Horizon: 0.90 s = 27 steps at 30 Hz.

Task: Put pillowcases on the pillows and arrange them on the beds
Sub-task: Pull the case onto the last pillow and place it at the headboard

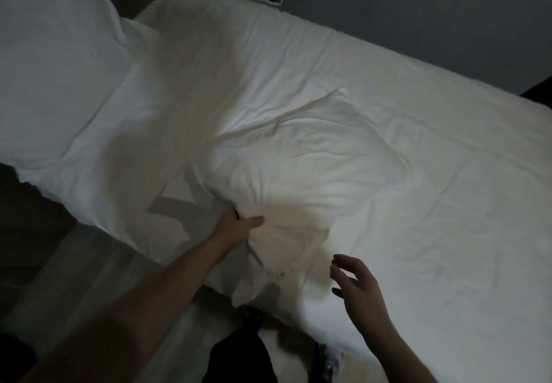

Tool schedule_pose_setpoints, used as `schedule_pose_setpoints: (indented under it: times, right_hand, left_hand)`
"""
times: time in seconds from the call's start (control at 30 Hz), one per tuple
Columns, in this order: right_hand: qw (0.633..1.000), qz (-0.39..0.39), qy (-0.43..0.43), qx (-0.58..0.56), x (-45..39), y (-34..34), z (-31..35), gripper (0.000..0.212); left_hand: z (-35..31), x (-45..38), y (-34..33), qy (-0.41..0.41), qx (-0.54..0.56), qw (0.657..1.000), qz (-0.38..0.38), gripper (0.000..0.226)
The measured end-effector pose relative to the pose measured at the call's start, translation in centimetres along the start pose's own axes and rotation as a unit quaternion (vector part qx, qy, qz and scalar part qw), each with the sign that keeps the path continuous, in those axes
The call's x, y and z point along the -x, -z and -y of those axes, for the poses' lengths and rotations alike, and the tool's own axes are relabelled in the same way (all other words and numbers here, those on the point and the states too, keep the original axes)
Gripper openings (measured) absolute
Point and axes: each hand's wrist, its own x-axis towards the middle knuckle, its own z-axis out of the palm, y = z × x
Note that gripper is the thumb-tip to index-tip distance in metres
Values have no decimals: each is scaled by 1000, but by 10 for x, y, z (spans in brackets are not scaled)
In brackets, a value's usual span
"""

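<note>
The left hand [239, 224] grips a bunched edge of the pillow [313, 167] lying on the bed [448, 233] just beyond it, while the right hand [355, 287] hovers loose-fingered nearby, likely next to grasp the pillow's near corner for casing.

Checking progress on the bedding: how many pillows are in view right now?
2. One pillow lies mid-bed on the bed, its near end gripped by the left hand. Another pillow sits at the far left. More may be out of view.
</note>
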Motion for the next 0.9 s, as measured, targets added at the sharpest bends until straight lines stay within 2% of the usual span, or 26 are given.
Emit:
schedule_pose_setpoints:
  times: [0.1,0.17,0.23,0.3,0.33,0.4,0.43,0.5,0.57,0.63,0.73,0.77,0.83,0.9]
  right_hand:
    - [999,-18,-13,-24,8,27,5,33]
    - [996,-18,-64,-66,12,48,4,54]
    - [985,20,-140,-98,14,72,-2,69]
    - [969,102,-192,-116,22,95,-7,76]
    - [964,130,-193,-125,27,108,-10,72]
    - [974,120,-153,-117,43,132,-14,46]
    - [985,98,-113,-90,48,144,-17,35]
    - [998,57,-10,-15,61,165,-17,23]
    - [995,57,76,19,78,180,-6,13]
    - [988,72,134,22,101,188,11,17]
    - [972,91,213,26,142,194,31,29]
    - [967,94,232,41,151,195,31,32]
    - [960,93,253,79,165,195,23,36]
    - [959,85,251,105,172,195,10,36]
  left_hand:
    - [-25,57,-37,-46,50,998,-10,46]
    - [-31,94,-62,-62,67,996,-13,39]
    - [-31,131,-88,-74,81,994,-16,38]
    - [-22,167,-112,-70,71,995,-28,53]
    - [-15,186,-124,-66,73,995,-28,62]
    - [1,216,-144,-39,107,993,-19,70]
    - [6,231,-152,-22,144,989,-13,66]
    - [9,262,-160,-5,214,977,-9,40]
    - [10,289,-158,2,245,969,-7,23]
    - [12,310,-145,3,263,965,-4,30]
    - [15,336,-125,5,263,964,-20,66]
    - [16,345,-120,1,251,967,-36,70]
    - [13,372,-114,-14,211,976,-53,62]
    - [9,402,-112,-52,117,989,-74,61]
